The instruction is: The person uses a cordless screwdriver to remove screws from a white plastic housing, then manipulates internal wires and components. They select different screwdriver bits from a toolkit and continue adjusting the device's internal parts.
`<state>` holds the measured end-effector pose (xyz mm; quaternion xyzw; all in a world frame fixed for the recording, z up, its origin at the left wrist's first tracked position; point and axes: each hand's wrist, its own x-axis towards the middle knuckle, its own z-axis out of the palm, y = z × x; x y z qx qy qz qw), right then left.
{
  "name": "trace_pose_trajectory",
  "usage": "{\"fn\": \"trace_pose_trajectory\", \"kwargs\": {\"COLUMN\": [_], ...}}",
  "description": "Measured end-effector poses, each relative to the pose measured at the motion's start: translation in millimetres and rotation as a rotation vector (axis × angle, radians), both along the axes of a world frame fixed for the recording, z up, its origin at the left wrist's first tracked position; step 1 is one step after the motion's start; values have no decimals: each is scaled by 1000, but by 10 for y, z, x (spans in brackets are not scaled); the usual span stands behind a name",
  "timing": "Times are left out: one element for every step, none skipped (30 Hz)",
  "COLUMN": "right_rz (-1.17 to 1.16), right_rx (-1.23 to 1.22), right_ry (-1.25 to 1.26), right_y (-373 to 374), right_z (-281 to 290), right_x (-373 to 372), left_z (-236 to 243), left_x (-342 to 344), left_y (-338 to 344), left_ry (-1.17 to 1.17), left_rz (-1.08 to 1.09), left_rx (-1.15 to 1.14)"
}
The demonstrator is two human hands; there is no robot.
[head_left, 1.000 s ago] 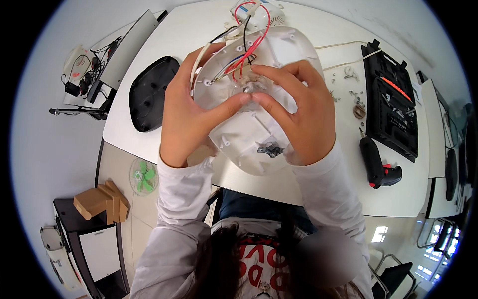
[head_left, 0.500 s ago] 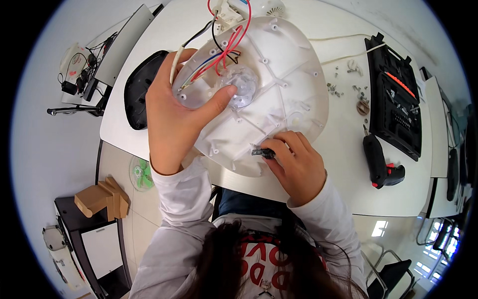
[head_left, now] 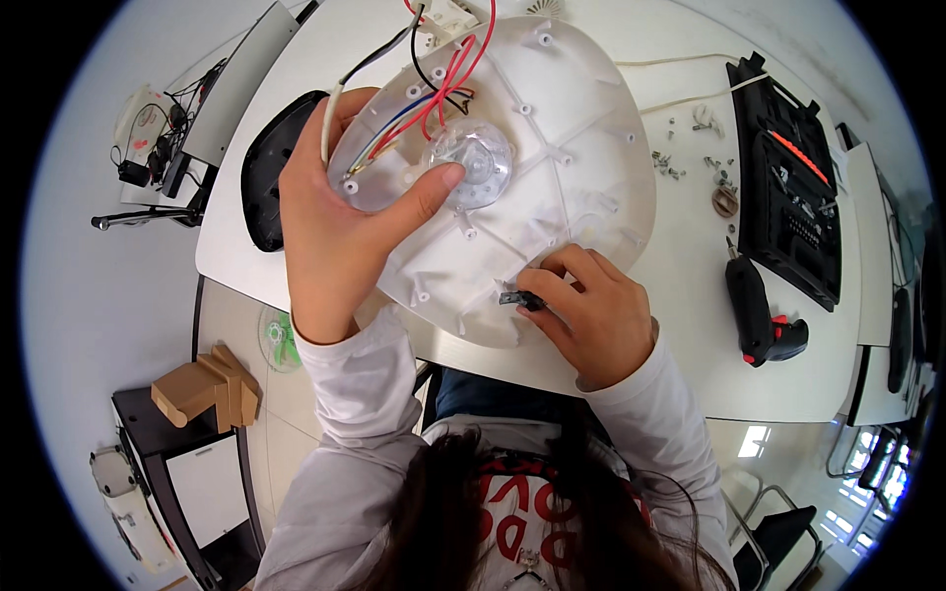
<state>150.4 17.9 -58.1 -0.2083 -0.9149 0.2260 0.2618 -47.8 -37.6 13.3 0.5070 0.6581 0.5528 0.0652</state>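
Observation:
A white plastic housing (head_left: 581, 128), shell-shaped with ribs and screw posts inside, is tilted up over the table edge. My left hand (head_left: 340, 212) grips its left rim, thumb laid across the inside against a clear round plastic part (head_left: 483, 163). Red, black, blue and white wires (head_left: 453, 84) run from near that part over the far rim. In my right hand (head_left: 596, 315) a small black plastic part (head_left: 520, 299) is pinched between thumb and fingers, close to the housing's near inner wall. Whether that part touches the wall I cannot tell.
A black oval cover (head_left: 266, 177) lies left of the housing. To the right are loose screws (head_left: 668, 165), a round brown piece (head_left: 724, 202), a black tool case (head_left: 788, 197) and a black power screwdriver (head_left: 754, 305). Cardboard boxes (head_left: 202, 389) stand lower left.
The housing has shifted slightly up and left in view, my left hand with it. My right hand, still pinching the black part, has moved a little right and opened no wider.

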Motion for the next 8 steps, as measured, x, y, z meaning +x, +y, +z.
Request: {"fn": "trace_pose_trajectory", "kwargs": {"right_rz": [7, 3, -1, -5, -6, -7, -9, -12], "right_rx": [13, 7, 0, -6, -36, -67, -98, -130], "right_ry": [4, 5, 5, 7, 6, 6, 6, -1], "right_y": [4, 6, 8, 8, 9, 10, 10, 5], "right_z": [-6, -5, -1, 0, -6, -16, -24, -22], "right_x": [-3, -8, -14, -20, -23, -25, -23, -21], "left_z": [5, 11, 13, 10, 6, 2, -4, -11], "left_x": [3, 7, 8, 7, 4, -1, -7, -14], "left_y": [-5, -14, -21, -23, -24, -25, -23, -19], "left_ry": [10, 20, 30, 22, 15, 8, 14, 21], "left_rz": [7, 14, 22, 16, 11, 6, 4, 3], "left_rx": [-3, -6, -10, -8, -6, -4, -4, -5]}}
